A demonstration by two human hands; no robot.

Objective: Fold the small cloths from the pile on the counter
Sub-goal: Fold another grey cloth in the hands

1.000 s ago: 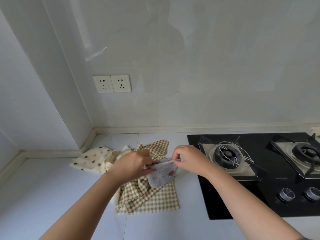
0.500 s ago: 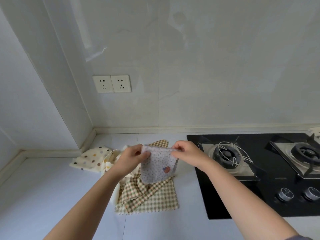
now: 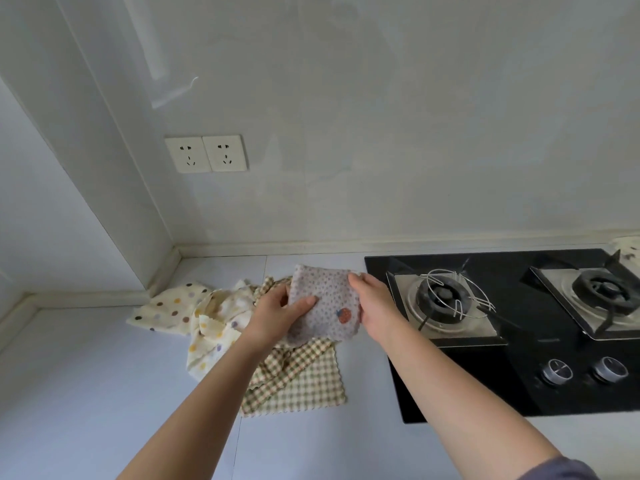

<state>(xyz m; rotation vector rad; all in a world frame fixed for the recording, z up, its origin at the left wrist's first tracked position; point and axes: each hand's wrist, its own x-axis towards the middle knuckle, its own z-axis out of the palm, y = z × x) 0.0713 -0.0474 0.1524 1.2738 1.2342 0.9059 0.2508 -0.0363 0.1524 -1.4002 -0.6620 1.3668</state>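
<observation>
Cloth pile (image 3: 214,323) sits left on the counter (image 3: 86,393); we note the left hand (image 3: 277,315) pinching the small floral cloth (image 3: 329,303) above it, right hand (image 3: 375,306) gripping its opposite edge (held spread, we judge, to square it for folding).

Table (image 3: 86,393) runs along the back wall; a wall corner juts in at its left.
Pile sits left of table centre: leftmost cloth (image 3: 166,306) by the wall corner, crumpled cloth (image 3: 214,317) touching it on the right, flat cloth (image 3: 301,379) nearest the person.
Held cloth (image 3: 325,299) is above the pile, off the table, left hand (image 3: 277,313) at its left edge, right hand (image 3: 375,306) at its right edge.
Hob (image 3: 519,393) is set in the table right of the pile, apart from it.
Left burner (image 3: 446,299) and right burner (image 3: 602,292) stand side by side, two knobs (image 3: 557,370) in front.
Sockets (image 3: 206,154) are on the wall above and behind the pile.
</observation>
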